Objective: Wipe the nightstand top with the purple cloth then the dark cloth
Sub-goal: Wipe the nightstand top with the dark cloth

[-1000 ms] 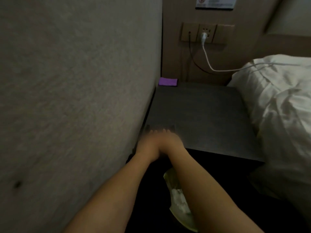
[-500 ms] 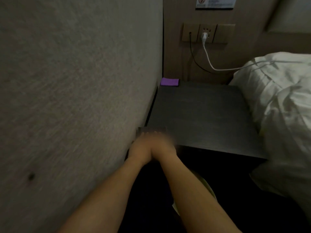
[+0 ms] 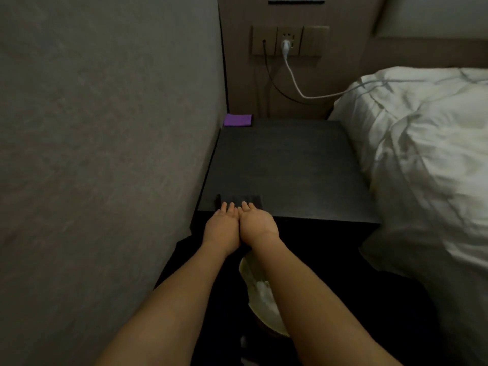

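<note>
In the lower centre of the frame both bare hands are lying side by side, touching along their inner edges, at the near edge of the nightstand top (image 3: 285, 165), a flat, matte, dark grey slab with a faint grain and square corners. The left hand (image 3: 223, 227) and the right hand (image 3: 257, 224) are stretching flat, fingers extended and unclenched, their tips pressing down on the dark cloth (image 3: 239, 199), a low folded rectangle almost the same tone as the wood and hard to separate from it in the dim light. Neither hand is curling around the fabric. The purple cloth (image 3: 237, 120) is sitting well apart, in the far left corner of the top just above centre frame, a neat folded rectangle with a soft nap, against the wall. A rough, fibrous grey wall (image 3: 105, 154) is filling the left of the frame. At upper centre a socket panel (image 3: 289, 40) is carrying a white plug with a smooth white cable (image 3: 295, 85) trailing right onto crumpled white bedding (image 3: 427, 143).
</note>
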Demonstrator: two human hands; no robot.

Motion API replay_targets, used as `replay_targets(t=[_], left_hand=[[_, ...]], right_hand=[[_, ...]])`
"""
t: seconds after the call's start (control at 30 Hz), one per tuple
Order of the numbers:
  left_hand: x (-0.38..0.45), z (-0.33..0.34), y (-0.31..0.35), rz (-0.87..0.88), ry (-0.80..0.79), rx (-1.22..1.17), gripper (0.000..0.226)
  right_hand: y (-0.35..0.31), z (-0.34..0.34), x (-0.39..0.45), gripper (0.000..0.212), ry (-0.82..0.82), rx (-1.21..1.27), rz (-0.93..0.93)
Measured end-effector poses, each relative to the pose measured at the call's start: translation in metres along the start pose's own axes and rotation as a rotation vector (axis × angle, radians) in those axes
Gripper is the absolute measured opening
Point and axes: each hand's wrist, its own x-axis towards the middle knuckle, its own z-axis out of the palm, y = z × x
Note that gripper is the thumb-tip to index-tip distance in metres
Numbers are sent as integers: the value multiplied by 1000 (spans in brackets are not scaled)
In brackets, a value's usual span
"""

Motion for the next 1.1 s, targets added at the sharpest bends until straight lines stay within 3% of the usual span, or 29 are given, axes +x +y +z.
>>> replay_targets(t=[0.43,0.6,0.9,1.1], left_hand=[[28,-13,147,278,-4,-51,69],[41,-21,197,400,-70,-23,83],[74,-32,208,464,-142,-13,97],[109,-43,202,457,-153,-80,87]], right_hand=[[133,-5,-73,49,103,-26,304],[184,-11,-95,51,70,-20,402],[219,-25,-73,54,-29,-13,405],[230,-39,-39,51,-68,-50,426]])
